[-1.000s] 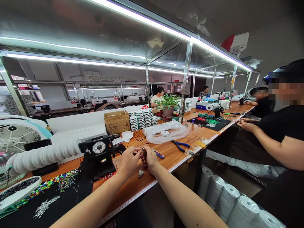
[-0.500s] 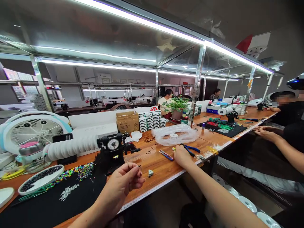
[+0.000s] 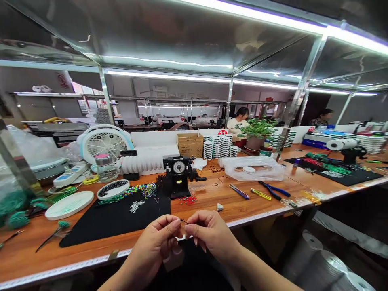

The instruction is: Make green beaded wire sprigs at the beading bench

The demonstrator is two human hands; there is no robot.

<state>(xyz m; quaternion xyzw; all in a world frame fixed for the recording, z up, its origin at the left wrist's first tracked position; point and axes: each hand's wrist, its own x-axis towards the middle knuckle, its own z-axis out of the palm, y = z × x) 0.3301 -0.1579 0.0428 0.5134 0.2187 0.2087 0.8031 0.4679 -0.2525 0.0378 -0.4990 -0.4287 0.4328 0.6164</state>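
My left hand [image 3: 160, 238] and my right hand [image 3: 212, 232] meet in front of the table's edge. Between their pinched fingertips is a short dark cord [image 3: 184, 221], gripped from both sides. Beyond them stands a black device with a round dial [image 3: 178, 166], with a row of white discs [image 3: 141, 165] to its left. Scissors with red and blue handles [image 3: 239, 191], a yellow tool [image 3: 260, 194] and blue-handled pliers [image 3: 275, 190] lie on the wood to the right. A small white piece [image 3: 219, 207] lies just beyond my right hand.
A black mat [image 3: 121, 222] with coloured beads [image 3: 145, 190] lies at the left, near a round white tray [image 3: 69, 205] and a fan [image 3: 106, 145]. Behind are a cardboard box [image 3: 190, 144], stacked white spools [image 3: 216, 146], a plastic bag [image 3: 253, 169] and a potted plant [image 3: 257, 133]. A person [image 3: 239, 121] sits beyond.
My right hand has left the tools at the right and come to my left hand, now gripping the cord too. The yellow tool now lies free. The view has turned left.
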